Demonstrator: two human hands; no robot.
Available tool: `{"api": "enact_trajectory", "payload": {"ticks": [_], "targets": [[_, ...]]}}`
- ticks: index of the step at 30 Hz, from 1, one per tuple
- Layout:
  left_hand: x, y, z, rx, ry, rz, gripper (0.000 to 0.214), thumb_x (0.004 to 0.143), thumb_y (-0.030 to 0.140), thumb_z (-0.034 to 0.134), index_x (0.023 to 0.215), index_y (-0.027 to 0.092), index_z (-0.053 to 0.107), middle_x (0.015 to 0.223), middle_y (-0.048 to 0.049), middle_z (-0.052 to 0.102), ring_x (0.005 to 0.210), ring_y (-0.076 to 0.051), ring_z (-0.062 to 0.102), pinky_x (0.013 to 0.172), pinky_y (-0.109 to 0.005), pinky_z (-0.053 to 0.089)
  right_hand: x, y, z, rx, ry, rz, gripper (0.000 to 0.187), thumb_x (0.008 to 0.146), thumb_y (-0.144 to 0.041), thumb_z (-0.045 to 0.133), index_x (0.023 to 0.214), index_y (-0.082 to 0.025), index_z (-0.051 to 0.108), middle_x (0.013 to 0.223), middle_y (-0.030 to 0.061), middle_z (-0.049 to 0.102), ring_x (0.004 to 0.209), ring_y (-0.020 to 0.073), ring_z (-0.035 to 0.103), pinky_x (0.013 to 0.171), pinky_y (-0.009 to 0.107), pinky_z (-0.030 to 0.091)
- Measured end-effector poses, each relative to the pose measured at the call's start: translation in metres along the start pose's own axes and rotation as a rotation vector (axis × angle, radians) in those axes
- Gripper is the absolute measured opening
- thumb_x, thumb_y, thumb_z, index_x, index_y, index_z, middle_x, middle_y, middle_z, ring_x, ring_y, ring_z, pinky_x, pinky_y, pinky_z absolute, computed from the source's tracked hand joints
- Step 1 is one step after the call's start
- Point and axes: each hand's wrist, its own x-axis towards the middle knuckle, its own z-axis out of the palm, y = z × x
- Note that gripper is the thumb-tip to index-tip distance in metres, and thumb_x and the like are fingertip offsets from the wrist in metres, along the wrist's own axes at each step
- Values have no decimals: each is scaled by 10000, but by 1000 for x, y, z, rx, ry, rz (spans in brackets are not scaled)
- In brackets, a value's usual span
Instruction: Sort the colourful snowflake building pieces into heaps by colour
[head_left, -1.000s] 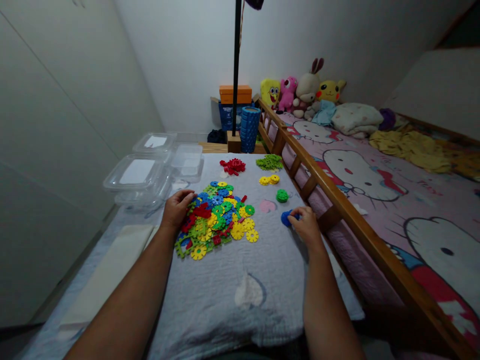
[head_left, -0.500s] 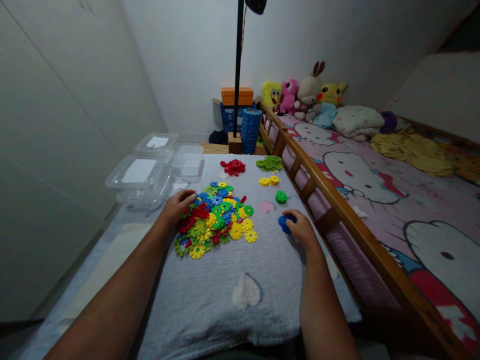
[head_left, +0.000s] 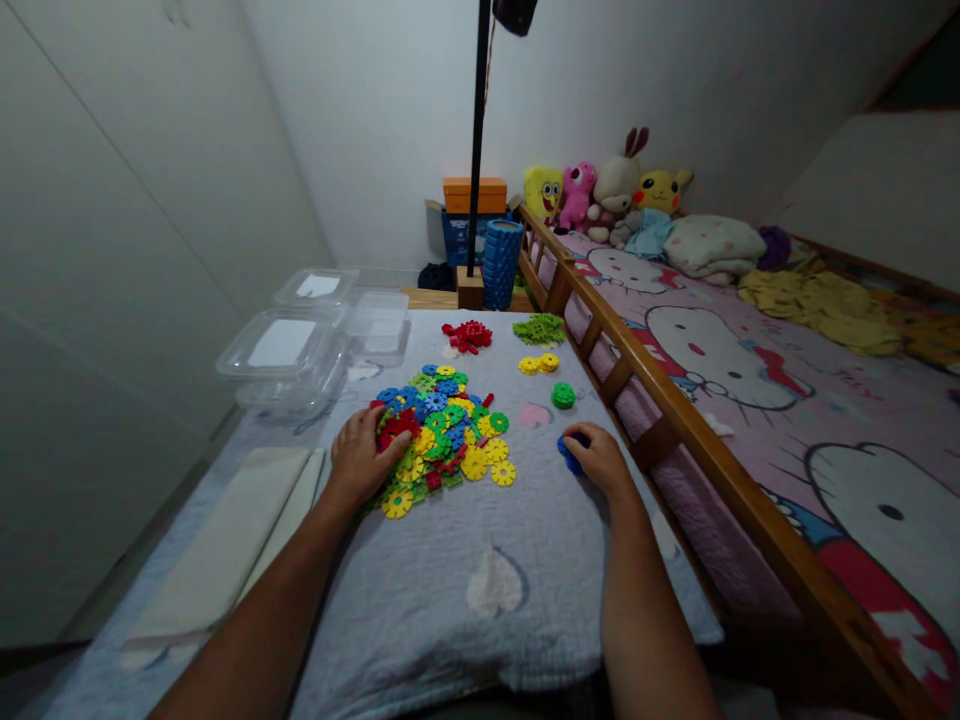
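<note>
A mixed heap of flat plastic snowflake discs (head_left: 442,430), blue, green, yellow and red, lies on a pale grey quilted pad (head_left: 487,560). My left hand (head_left: 360,460) rests on the heap's near left edge, fingers curled over red and yellow pieces. To the right, my right hand (head_left: 600,458) is closed over a small stack of blue discs (head_left: 568,449) lying on the pad. Sorted groups sit beyond: a green stack (head_left: 563,395), yellow discs (head_left: 538,363), red pieces (head_left: 466,335) and light-green pieces (head_left: 538,327).
Clear plastic lidded boxes (head_left: 289,350) stand at the pad's far left. A wooden bed rail (head_left: 660,410) runs along the right, with a cartoon-print bed and plush toys (head_left: 607,190) behind it. A black pole (head_left: 476,140), a blue foam roller (head_left: 499,262) and orange boxes stand at the back.
My left hand slid nearer along the heap's left side, from its far edge to its near edge. My right hand shifted slightly left with the blue discs.
</note>
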Motion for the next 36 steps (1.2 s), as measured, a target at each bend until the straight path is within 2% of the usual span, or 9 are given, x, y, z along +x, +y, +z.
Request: {"api": "enact_trajectory", "payload": {"ticks": [3,6,10,14,18,22,28,31,36], "targets": [[-1,2,-1,20,2,15,665,862,623,463,1361,186,506,1388,-153,540,1308,-334,490,1100,-520,384,-1,0,-1,-42,-23,-16,193,738,-361,561,752,-217,690,846,61,721,852,225,648,879,379,501],[-2,2,-2,4,13,33,655,865,617,467,1356,185,506,1376,-153,551,1300,-331,500,1091,-521,392,7,2,-5,-67,35,-23,201,759,-365,564,800,-218,696,890,69,722,890,236,659,890,392,511],[-2,2,-3,-34,18,49,648,863,617,472,1332,172,518,1361,-155,562,1287,-329,513,1082,-512,404,36,0,-8,-162,116,-75,291,806,-316,543,1018,-202,706,1105,103,712,1068,258,645,1006,417,478],[-3,1,-2,-51,30,51,629,864,609,480,1321,179,525,1368,-152,561,1288,-332,512,1085,-525,398,72,-7,-1,-313,38,-149,497,818,-225,546,1304,-142,607,1346,148,617,1275,262,546,1127,407,382],[-3,0,-1,-68,28,53,599,863,597,494,1309,200,532,1344,-136,571,1276,-324,524,1078,-515,411,90,-12,12,-439,-94,-97,537,843,-157,529,1378,-117,557,1393,158,586,1308,239,520,1136,352,356],[-3,-1,-1,-78,40,61,571,862,585,507,1293,211,541,1319,-123,582,1267,-315,529,1073,-502,419,86,-14,23,-522,-208,-122,496,839,-119,545,1330,-155,608,1374,132,603,1285,218,528,1116,323,359],[-4,1,-3,-83,24,62,585,870,585,496,1302,193,532,1340,-136,574,1264,-317,529,1072,-507,416,63,-17,35,-626,-230,-59,570,894,-328,591,1455,-293,496,1619,102,317,1439,347,311,1096,546,348],[-4,1,-3,-94,26,68,572,864,581,510,1293,204,539,1328,-130,579,1256,-310,536,1071,-494,419,60,-18,33,-584,-192,-79,506,943,-361,506,1445,-291,519,1592,111,363,1420,349,340,1089,559,353],[-4,2,-4,-101,35,64,560,855,573,521,1277,206,551,1299,-127,595,1227,-305,557,1057,-483,433,66,-15,30,-585,-151,-99,453,932,-267,505,1375,-254,599,1502,117,486,1347,292,450,1089,454,380]]}}
